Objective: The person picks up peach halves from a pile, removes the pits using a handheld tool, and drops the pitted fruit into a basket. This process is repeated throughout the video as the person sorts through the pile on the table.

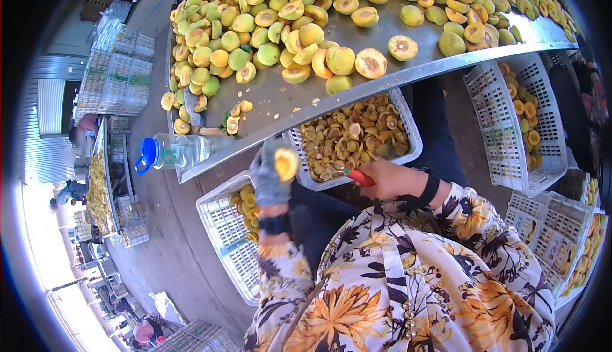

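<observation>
My left hand (270,179), in a grey glove, is closed around a yellow peach half (287,164), cut face showing. My bare right hand (394,181) grips a tool with a red handle (360,177); its working end is too small to make out. Between and beyond the hands sits a white crate (415,140) filled with peel-like scraps and small cut pieces (354,132). Below my left hand, another white crate (220,215) holds yellow peach halves (245,207). The two hands are apart.
A metal table (255,107) bears piled yellow-green peaches (268,33), many halved. A blue-capped water bottle (178,151) stands at its near left corner. White crates with fruit (513,119) are at right. Crate stacks (118,75) and other people (71,191) are at left.
</observation>
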Demonstrator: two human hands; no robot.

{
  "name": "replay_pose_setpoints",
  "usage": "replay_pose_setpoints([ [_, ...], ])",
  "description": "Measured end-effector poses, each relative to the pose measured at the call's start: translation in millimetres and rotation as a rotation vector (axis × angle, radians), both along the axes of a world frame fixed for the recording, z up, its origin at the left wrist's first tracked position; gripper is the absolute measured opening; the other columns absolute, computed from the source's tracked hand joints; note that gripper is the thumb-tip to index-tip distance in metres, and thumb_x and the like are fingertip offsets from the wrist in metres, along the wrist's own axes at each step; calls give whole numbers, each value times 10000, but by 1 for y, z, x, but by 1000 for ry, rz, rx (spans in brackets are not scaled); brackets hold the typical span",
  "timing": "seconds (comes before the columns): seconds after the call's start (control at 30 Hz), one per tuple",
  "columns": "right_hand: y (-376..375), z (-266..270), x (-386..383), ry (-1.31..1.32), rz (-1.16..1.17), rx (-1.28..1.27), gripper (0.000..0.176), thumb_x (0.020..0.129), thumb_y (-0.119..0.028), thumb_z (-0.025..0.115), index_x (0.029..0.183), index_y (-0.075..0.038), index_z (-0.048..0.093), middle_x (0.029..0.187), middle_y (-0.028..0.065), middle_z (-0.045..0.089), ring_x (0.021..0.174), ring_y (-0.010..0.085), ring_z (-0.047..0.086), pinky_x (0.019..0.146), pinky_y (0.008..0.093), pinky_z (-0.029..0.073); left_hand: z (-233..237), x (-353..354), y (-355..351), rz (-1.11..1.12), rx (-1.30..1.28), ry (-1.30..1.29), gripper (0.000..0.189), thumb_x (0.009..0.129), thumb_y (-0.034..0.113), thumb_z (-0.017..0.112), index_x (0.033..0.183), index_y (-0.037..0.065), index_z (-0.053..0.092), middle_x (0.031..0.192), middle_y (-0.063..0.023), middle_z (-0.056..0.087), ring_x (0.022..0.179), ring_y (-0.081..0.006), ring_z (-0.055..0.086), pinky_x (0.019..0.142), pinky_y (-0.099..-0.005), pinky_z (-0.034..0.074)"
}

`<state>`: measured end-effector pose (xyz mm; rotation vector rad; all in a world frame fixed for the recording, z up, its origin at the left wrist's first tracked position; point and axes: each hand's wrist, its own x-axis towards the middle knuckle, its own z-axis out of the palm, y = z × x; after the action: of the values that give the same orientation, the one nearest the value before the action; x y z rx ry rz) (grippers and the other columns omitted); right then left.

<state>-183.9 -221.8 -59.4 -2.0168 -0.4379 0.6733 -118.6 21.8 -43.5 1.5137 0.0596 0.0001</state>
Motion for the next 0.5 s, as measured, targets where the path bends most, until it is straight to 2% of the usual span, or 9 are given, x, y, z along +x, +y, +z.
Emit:
replay_pose_setpoints([
  [0.03, -4, 8, 2, 69, -11, -96, 318, 693, -218, 631, 891, 4, 516, 772, 213, 599, 692, 344, 602, 636, 378, 469, 2, -3, 30, -47, 365, 36, 284, 811, 267, 624, 946, 17, 623, 843, -69, 643, 752, -140, 603, 644, -271, 500],
  [0.1, -6, 11, 4, 96, -76, -87, 307, 702, -212, 624, 888, 5, 513, 757, 208, 598, 693, 342, 602, 629, 380, 470, 2, -6, 91, -47, 1006, 219, 272, 778, 319, 636, 967, 123, 647, 888, -76, 647, 821, -213, 611, 779, -316, 456],
  [0.13, -6, 10, 3, 134, -139, -79, 295, 711, -207, 618, 886, 6, 511, 742, 203, 596, 694, 340, 602, 622, 381, 471, 11, -8, 101, 18, 1227, 307, 313, 768, 362, 636, 955, 111, 650, 943, -106, 641, 877, -237, 607, 798, -337, 451],
  [0.2, -4, -1, 4, 12, -176, -78, 283, 722, -195, 607, 887, 8, 500, 729, 206, 595, 678, 329, 609, 602, 395, 473, 29, 3, 96, 132, 1231, 106, 340, 785, 375, 608, 995, 108, 629, 975, -135, 627, 915, -261, 600, 795, -348, 452],
  [0.27, 0, 1, 8, 3, -357, 2, 263, 726, -161, 598, 902, 4, 492, 708, 212, 589, 644, 341, 601, 582, 400, 469, 42, 40, 72, 19, 1122, -26, 373, 797, 374, 593, 1055, 104, 591, 1033, -154, 605, 925, -290, 591, 804, -359, 446],
  [0.33, 3, 4, 8, -87, -412, 10, 271, 727, -149, 597, 923, 5, 491, 693, 212, 584, 634, 349, 596, 581, 401, 466, 18, 93, 54, -110, 1425, -178, 372, 815, 342, 577, 1095, 99, 556, 1072, -162, 585, 934, -310, 584, 811, -371, 442],
  [0.4, -1, 9, 6, -185, -481, 8, 280, 727, -137, 596, 944, 5, 491, 678, 213, 579, 624, 357, 591, 580, 402, 464, 22, 131, -6, -102, 1024, -89, 370, 839, 321, 547, 1097, 55, 540, 1050, -145, 596, 961, -299, 577, 838, -381, 420],
  [0.47, -10, 15, 0, -193, -554, 86, 307, 729, -123, 595, 988, 3, 490, 661, 211, 571, 628, 371, 583, 577, 404, 458, -28, 181, -26, -277, 791, -148, 394, 840, 262, 548, 1158, 38, 483, 1038, -133, 600, 860, -283, 622, 706, -391, 488],
  [0.5, -14, 18, -3, -189, -575, 98, 319, 743, -124, 590, 1016, 2, 485, 667, 214, 571, 640, 373, 583, 578, 406, 457, -16, 179, -50, -275, 627, 146, 430, 830, 232, 564, 1193, 38, 443, 1038, -137, 595, 782, -269, 632, 603, -366, 501],
])
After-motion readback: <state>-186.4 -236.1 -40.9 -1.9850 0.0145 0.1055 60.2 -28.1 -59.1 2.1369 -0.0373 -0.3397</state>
